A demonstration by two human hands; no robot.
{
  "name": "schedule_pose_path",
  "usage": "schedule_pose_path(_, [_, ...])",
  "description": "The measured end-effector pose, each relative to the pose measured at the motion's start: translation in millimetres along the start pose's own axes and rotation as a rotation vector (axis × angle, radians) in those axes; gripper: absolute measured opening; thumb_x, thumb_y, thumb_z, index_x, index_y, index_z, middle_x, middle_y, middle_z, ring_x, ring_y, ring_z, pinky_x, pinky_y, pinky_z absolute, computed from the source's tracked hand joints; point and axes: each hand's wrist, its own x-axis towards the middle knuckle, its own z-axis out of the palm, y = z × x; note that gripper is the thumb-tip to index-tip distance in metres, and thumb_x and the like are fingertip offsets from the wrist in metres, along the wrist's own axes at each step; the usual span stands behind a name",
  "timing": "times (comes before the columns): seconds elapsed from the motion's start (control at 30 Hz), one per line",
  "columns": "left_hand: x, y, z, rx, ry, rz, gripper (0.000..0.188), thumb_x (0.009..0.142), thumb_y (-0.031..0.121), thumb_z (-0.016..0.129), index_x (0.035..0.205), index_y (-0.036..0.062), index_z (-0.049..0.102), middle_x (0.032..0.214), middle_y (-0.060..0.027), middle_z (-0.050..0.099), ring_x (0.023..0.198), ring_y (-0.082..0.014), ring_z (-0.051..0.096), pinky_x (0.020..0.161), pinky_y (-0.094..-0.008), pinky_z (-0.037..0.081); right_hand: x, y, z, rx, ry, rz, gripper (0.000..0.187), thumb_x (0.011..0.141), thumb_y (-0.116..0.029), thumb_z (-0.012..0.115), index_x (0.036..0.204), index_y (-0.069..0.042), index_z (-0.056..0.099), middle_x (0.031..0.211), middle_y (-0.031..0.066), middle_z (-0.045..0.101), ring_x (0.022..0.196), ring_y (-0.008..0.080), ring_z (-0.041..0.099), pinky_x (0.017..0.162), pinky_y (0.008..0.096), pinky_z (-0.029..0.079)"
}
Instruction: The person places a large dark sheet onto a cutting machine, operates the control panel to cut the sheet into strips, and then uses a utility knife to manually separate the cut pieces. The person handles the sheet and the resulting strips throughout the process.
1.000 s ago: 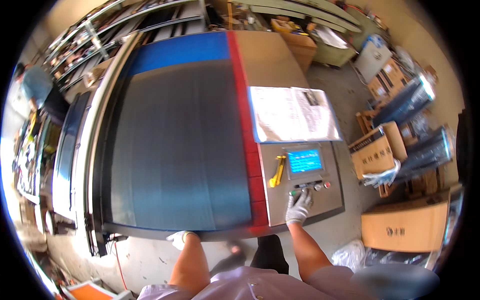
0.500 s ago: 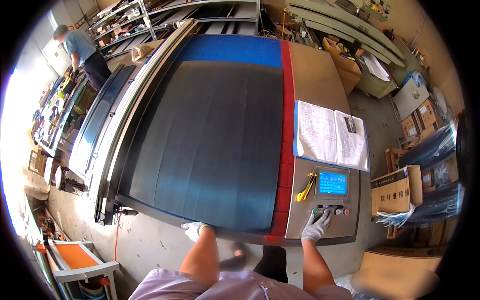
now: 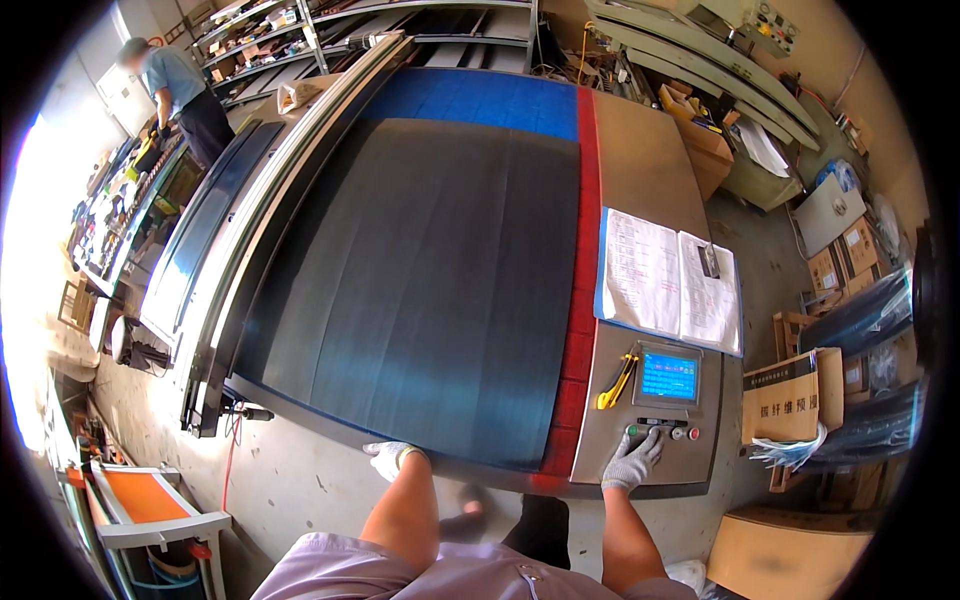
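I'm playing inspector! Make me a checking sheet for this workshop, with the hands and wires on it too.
Surface: dark sheet lies flat over a blue bed; red strip along its right.
Things at hand: lit screen, button row, yellow cutter.
Clutter: papers beyond the screen; cardboard box at right.
Left hand: gloved, at the dark sheet's near edge.
Right hand: gloved, fingers at the button row; can't tell if pressing.
Cables: red cable or hose, front left.
Surroundings: shelves behind; another person at a cluttered bench.
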Motion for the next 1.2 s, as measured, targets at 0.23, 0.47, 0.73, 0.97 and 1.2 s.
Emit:
schedule_pose_path(0.23, [-13.0,9.2,-10.4,-0.002,0.014,-0.019,0.065,0.105,0.048,0.027,0.107,-0.0038,0.067,0.105,-0.0231,0.071,0.098,-0.04,0.068,0.087,-0.0486,0.053,-0.7,3.0,0.8,-0.007,-0.001,-0.023,0.065,0.095,-0.039,0.058,0.144,-0.001,0.039,0.149,0.023,0.037,0.132,0.0446,0.039,0.11,0.0529,0.033])
schedule_pose_path(0.47, [-11.7,5.8,-8.6,0.002,0.032,-0.006,0.065,0.104,0.048,0.027,0.109,-0.003,0.066,0.106,-0.0236,0.07,0.097,-0.0414,0.068,0.086,-0.0499,0.053,-1.0,-1.1,-3.5,0.014,0.004,-0.028,0.065,0.095,-0.039,0.058,0.144,-0.002,0.039,0.148,0.0232,0.038,0.132,0.0451,0.039,0.11,0.0535,0.033])
schedule_pose_path(0.73, [-9.5,6.7,-5.7,0.001,0.029,-0.005,0.065,0.104,0.049,0.026,0.111,-0.003,0.065,0.105,-0.0241,0.07,0.097,-0.0414,0.068,0.087,-0.0499,0.053,-0.9,1.0,-2.6,-0.01,-0.013,-0.017,0.065,0.095,-0.04,0.057,0.145,-0.002,0.038,0.148,0.0231,0.037,0.132,0.0452,0.039,0.11,0.0533,0.033])
schedule_pose_path(0.97, [-3.9,2.1,-1.5,0.004,0.02,-0.024,0.065,0.104,0.049,0.027,0.109,-0.0028,0.066,0.104,-0.0235,0.071,0.096,-0.0408,0.068,0.086,-0.0493,0.053,-1.1,-0.6,-3.2,-0.02,-0.018,-0.002,0.063,0.095,-0.039,0.057,0.145,-0.005,0.039,0.149,0.0231,0.038,0.132,0.0436,0.04,0.11,0.0515,0.033])
schedule_pose_path(1.2, [-8.0,5.1,-5.9,0.009,0.026,-0.008,0.066,0.104,0.049,0.027,0.104,-0.0037,0.068,0.099,-0.0229,0.072,0.093,-0.0407,0.069,0.083,-0.0482,0.054,-1.0,2.5,-0.7,-0.022,-0.002,-0.02,0.064,0.095,-0.041,0.056,0.145,-0.005,0.038,0.148,0.0239,0.038,0.133,0.0438,0.04,0.111,0.0522,0.032])
